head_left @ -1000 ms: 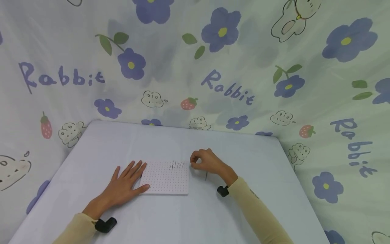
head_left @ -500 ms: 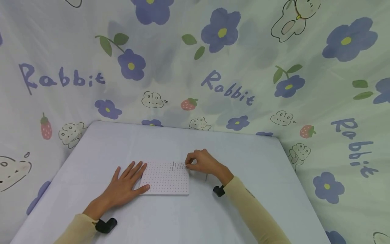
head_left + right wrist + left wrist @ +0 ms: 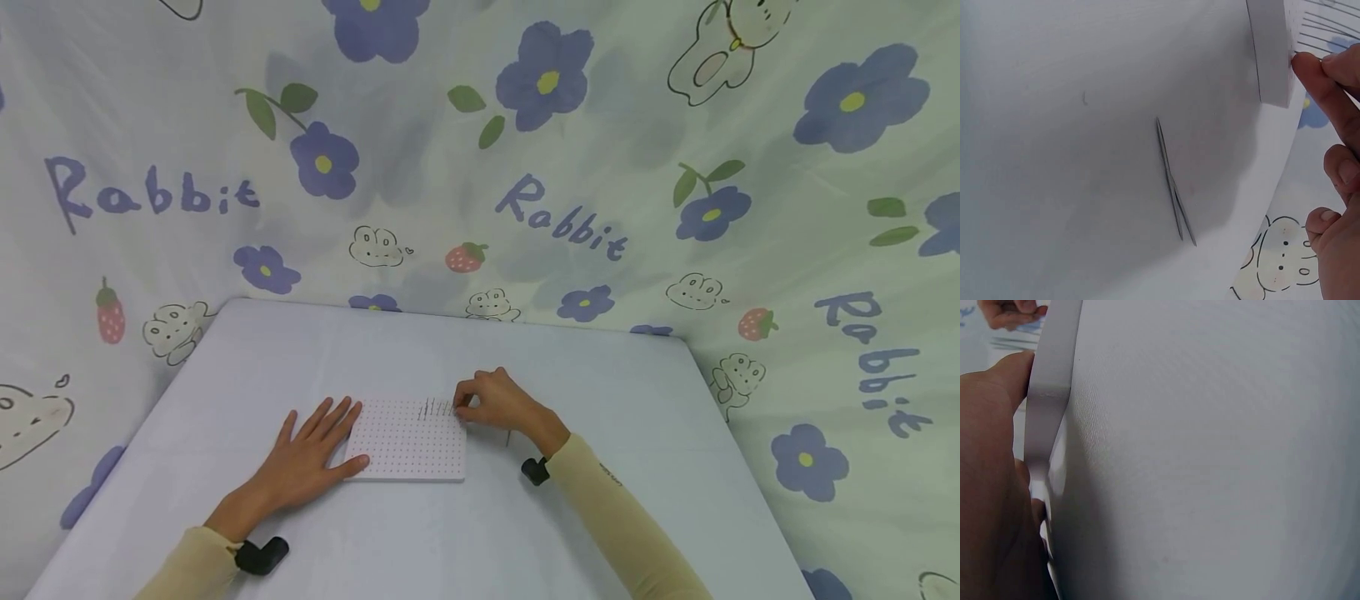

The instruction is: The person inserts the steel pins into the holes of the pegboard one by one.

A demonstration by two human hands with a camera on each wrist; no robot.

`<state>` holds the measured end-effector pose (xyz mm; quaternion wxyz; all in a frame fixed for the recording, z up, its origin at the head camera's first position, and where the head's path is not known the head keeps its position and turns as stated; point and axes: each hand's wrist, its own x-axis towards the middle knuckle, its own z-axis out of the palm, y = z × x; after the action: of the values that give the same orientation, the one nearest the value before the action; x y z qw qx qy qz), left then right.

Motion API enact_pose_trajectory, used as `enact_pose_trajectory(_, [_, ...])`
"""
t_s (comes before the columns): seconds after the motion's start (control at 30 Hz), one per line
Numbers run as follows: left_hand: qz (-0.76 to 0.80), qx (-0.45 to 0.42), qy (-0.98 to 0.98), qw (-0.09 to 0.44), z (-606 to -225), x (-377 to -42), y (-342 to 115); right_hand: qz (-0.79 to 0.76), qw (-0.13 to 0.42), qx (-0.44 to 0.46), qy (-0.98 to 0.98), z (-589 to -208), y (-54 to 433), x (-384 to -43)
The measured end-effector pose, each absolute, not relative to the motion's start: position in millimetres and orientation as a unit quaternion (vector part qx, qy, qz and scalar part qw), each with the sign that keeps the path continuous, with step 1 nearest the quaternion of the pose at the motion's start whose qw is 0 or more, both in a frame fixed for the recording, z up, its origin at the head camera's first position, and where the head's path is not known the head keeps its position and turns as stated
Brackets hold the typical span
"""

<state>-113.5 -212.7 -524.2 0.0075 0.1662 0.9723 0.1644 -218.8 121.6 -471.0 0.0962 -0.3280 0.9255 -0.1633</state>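
Observation:
A white board (image 3: 408,446) with a grid of small holes lies on the table. Several thin metal needles (image 3: 432,408) stand in a row along its far right part. My left hand (image 3: 303,458) rests over the board's left edge, fingers spread and the thumb on its top. At the far right corner, my right hand (image 3: 498,402) pinches a needle (image 3: 1301,54) between thumb and forefinger, just at the holes. Most of that needle is hidden by the fingers. In the right wrist view, two loose needles (image 3: 1169,178) lie crossed on the table beside the board.
The white-covered table (image 3: 585,517) reaches to a patterned cloth backdrop (image 3: 480,167) behind and at the sides. A small curved mark or hair (image 3: 1084,98) shows on the table in the right wrist view.
My right hand has moved left from beside the board onto its far right corner, still pinching. The left hand has stayed in place on the board.

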Motion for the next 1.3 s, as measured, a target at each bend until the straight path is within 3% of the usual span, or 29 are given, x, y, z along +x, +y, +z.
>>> enact_pose_trajectory(0.77, [0.166, 0.171, 0.971, 0.011, -529, -117, -214, -0.14, 0.095, -0.316, 0.933, -473, 123, -220])
enact_pose_trajectory(1.3, [0.165, 0.169, 0.972, 0.013, -526, -116, -214, -0.145, 0.09, -0.295, 0.94, -473, 156, -221])
